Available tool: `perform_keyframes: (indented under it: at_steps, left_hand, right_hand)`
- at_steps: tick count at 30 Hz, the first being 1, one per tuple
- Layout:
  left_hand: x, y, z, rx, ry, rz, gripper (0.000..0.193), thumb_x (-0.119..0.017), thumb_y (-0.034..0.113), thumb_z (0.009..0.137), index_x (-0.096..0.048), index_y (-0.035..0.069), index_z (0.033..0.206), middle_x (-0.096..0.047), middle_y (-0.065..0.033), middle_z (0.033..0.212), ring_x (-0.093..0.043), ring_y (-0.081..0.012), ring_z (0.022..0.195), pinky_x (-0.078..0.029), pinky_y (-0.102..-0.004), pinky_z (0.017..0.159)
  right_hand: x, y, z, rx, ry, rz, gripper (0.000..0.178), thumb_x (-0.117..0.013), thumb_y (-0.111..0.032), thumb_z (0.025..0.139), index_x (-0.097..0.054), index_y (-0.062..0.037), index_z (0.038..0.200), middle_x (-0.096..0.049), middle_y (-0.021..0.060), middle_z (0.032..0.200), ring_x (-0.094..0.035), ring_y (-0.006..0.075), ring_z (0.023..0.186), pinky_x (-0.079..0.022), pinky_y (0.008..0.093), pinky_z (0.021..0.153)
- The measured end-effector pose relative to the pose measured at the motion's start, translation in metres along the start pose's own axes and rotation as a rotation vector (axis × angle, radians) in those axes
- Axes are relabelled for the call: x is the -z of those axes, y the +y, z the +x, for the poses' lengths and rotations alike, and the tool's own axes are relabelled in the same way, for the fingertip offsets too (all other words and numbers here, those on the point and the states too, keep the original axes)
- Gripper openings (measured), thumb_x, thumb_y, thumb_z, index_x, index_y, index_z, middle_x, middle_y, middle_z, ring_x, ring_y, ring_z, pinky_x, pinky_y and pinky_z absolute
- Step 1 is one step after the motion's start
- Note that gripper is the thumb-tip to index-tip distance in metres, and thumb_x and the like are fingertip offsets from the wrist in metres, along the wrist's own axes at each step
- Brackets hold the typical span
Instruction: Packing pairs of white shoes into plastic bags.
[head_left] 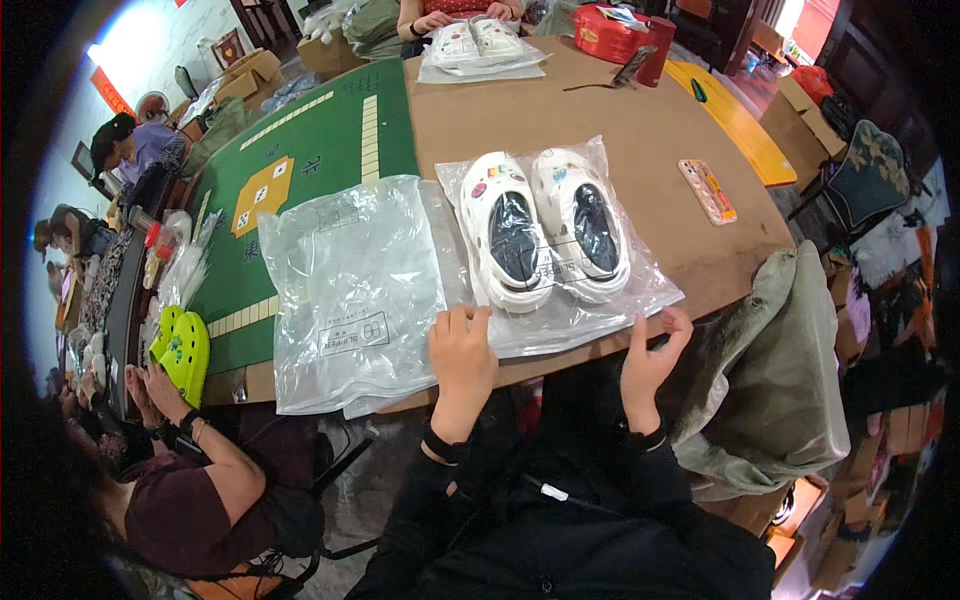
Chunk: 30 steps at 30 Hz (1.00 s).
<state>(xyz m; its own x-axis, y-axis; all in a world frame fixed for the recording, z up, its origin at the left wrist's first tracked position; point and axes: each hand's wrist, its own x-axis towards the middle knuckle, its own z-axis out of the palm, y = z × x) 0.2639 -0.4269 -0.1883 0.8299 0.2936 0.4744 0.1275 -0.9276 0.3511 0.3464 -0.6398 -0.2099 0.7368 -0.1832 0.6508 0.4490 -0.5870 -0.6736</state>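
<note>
A pair of white clogs (590,220) with colourful charms and black inner padding lies inside a clear plastic bag (640,300) before me. At the bag's near left corner is my left hand (462,358), its fingers curled together on the plastic. My right hand (650,368) is by the near right edge of the bag, thumb and fingers apart. Flat to the left lies another clear bag (360,270) with printed markings; nothing shows inside it, and its right side meets the bag of clogs.
A green game mat (215,345) covers the table's left part. A phone (707,192) lies right; a red round box (605,35) and red canister (655,52) stand behind. A co-worker at left handles lime clogs (182,350); another, opposite, has bagged white clogs (475,45). A grey-green sack (765,390) hangs right.
</note>
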Motion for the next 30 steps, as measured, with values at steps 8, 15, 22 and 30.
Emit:
perform_keyframes:
  at_steps: [8, 15, 22, 30]
  left_hand:
    - [-0.006, 0.037, 0.008, -0.440, 0.035, -0.331, 0.042, -0.061, 0.000, 0.064, -0.059, 0.007, 0.106, -0.054, -0.0121, 0.099, -0.052, -0.0300, 0.090, -0.041, -0.0383, 0.075]
    - [-0.037, 0.068, -0.011, -0.489, -0.136, -0.577, 0.036, -0.064, 0.004, 0.070, -0.058, 0.005, 0.106, -0.055, -0.0134, 0.093, -0.055, -0.0285, 0.084, -0.045, -0.0365, 0.073]
    - [-0.059, 0.078, -0.014, -0.189, -0.341, -0.655, 0.038, -0.056, 0.023, 0.087, -0.050, -0.001, 0.116, -0.058, -0.0206, 0.100, -0.055, -0.0374, 0.092, -0.044, -0.0410, 0.081]
    - [-0.070, 0.083, -0.015, -0.268, -0.291, -0.504, 0.050, -0.054, 0.032, 0.088, -0.043, -0.001, 0.124, -0.056, -0.0195, 0.104, -0.052, -0.0353, 0.098, -0.038, -0.0449, 0.087]
  right_hand:
    - [-0.011, 0.021, 0.009, -1.000, 0.020, 0.902, 0.034, -0.061, -0.018, 0.087, -0.039, -0.0044, 0.109, -0.051, 0.0033, 0.079, -0.052, 0.0103, 0.065, -0.047, 0.0266, 0.055]
    - [-0.009, 0.017, 0.007, -0.995, -0.138, 1.012, 0.014, -0.058, -0.017, 0.087, -0.052, -0.0049, 0.089, -0.051, -0.0010, 0.065, -0.050, 0.0092, 0.053, -0.045, 0.0245, 0.050]
    - [-0.007, 0.011, 0.007, -1.034, -0.271, 0.881, 0.013, -0.061, -0.015, 0.084, -0.053, -0.0058, 0.080, -0.050, -0.0014, 0.062, -0.045, 0.0070, 0.050, -0.034, 0.0205, 0.045]
    - [-0.005, 0.010, 0.010, -1.098, -0.226, 1.054, 0.028, -0.067, -0.014, 0.080, -0.043, -0.0109, 0.065, -0.048, -0.0010, 0.059, -0.038, 0.0061, 0.044, -0.028, 0.0212, 0.042]
